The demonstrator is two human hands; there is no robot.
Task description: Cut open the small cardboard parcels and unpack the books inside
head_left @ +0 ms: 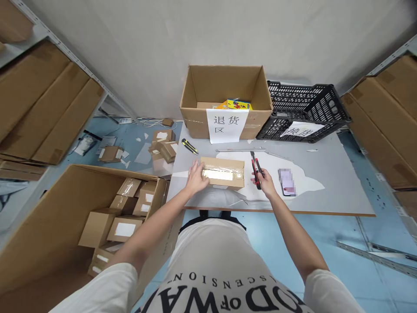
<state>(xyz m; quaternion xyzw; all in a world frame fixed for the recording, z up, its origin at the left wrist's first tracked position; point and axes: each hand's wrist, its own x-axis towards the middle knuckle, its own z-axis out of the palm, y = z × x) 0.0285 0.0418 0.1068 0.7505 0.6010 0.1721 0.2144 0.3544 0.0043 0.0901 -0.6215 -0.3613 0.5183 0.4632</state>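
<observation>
A small taped cardboard parcel (224, 170) with a white label lies on the grey table (339, 182) in front of me. My left hand (196, 177) rests flat against the parcel's left end. My right hand (265, 182) sits just right of the parcel and grips a red and black box cutter (256, 168) that points away from me. A phone (287, 181) lies on a white sheet right of that hand.
An open carton with a paper sign (226, 101) and a black plastic crate (304, 112) stand at the table's back. A yellow-black cutter (189, 146) lies left of the parcel. A large carton (48, 226) of small boxes sits on the floor at my left. Shelves flank both sides.
</observation>
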